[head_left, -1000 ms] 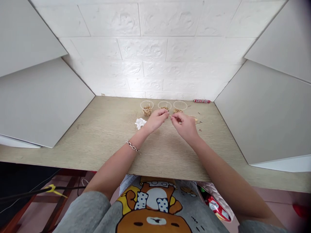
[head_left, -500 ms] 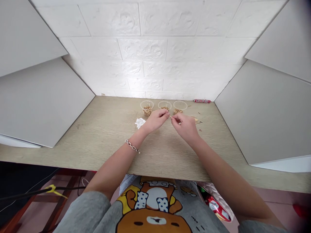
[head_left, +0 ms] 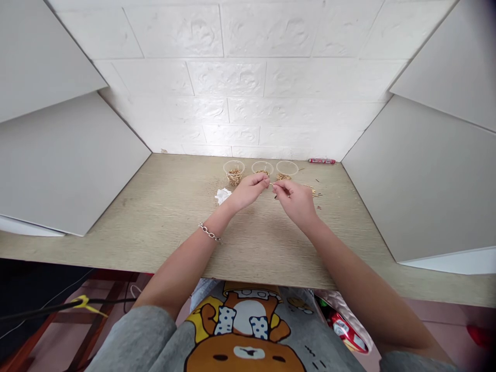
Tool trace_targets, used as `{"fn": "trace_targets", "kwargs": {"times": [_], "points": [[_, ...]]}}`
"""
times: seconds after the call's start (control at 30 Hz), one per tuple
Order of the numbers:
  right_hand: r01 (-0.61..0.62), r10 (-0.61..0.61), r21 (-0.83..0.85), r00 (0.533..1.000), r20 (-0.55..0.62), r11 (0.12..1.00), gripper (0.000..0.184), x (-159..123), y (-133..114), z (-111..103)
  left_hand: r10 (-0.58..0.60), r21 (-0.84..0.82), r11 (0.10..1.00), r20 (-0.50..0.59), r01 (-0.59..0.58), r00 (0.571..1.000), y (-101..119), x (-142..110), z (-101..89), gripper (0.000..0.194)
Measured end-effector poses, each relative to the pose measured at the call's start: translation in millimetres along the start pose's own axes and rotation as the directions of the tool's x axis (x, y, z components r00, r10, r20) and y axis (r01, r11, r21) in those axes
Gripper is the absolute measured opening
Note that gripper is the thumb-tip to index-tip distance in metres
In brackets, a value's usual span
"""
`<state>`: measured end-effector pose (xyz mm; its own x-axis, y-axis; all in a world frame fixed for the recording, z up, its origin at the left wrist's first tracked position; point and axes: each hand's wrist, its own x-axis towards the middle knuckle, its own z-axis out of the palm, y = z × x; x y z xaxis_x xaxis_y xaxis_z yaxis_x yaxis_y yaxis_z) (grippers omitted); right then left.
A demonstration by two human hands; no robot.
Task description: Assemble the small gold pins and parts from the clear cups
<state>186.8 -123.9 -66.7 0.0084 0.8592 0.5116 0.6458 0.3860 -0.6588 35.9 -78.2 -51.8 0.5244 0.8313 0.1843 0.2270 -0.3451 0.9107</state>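
My left hand (head_left: 251, 191), with a chain bracelet on its wrist, is closed in a pinch near the table's middle. Facing it, my right hand (head_left: 296, 201) pinches too, and the fingertips of both nearly meet. Between them shows a thin gold-coloured piece (head_left: 271, 184), its ends hidden in the fingers. A small dark bit shows under the right fingertips, too small to name. Just behind the hands stand three clear plastic cups: a left cup (head_left: 234, 173), a middle cup (head_left: 262, 168) and a right cup (head_left: 287, 168), all with small gold-coloured pieces inside.
Crumpled white tissue (head_left: 223, 196) lies left of my left hand. Loose thin gold and dark pieces (head_left: 315, 193) are scattered right of my right hand. A red tube-shaped item (head_left: 321, 161) rests against the white wall (head_left: 248, 77). Grey panels (head_left: 70, 160) flank the wooden table (head_left: 155, 206).
My hands have barely shifted and still pinch at the same spot. The right fingers have turned slightly, and a small dark bit now shows beneath them.
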Motion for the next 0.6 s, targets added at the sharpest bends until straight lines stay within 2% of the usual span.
{"fn": "trace_targets", "kwargs": {"times": [0.17, 0.37, 0.5, 0.6], "points": [[-0.021, 0.021, -0.029, 1.0, 0.008, 0.999, 0.017, -0.2, -2.0, -0.9, 0.017, 0.138, 0.99, -0.035, -0.012, 0.999, 3.6, -1.8, 0.4, 0.025], [-0.016, 0.016, -0.053, 1.0, 0.004, 0.998, 0.017, -0.3, -1.3, -0.5, 0.115, 0.31, 0.946, -0.062, -0.09, 0.992, 8.8, -3.9, 2.8, 0.026], [-0.017, 0.017, -0.065, 1.0, 0.0, 0.998, 0.017, -0.4, -0.9, -0.3, 0.118, 0.316, 0.944, -0.065, -0.092, 0.991, 8.4, -4.0, 3.3, 0.024], [-0.009, 0.009, -0.049, 1.0, 0.006, 0.999, 0.016, -0.5, -1.5, -0.7, 0.085, 0.253, 0.965, -0.058, -0.068, 0.995, 6.5, -3.2, 2.1, 0.025]]}}
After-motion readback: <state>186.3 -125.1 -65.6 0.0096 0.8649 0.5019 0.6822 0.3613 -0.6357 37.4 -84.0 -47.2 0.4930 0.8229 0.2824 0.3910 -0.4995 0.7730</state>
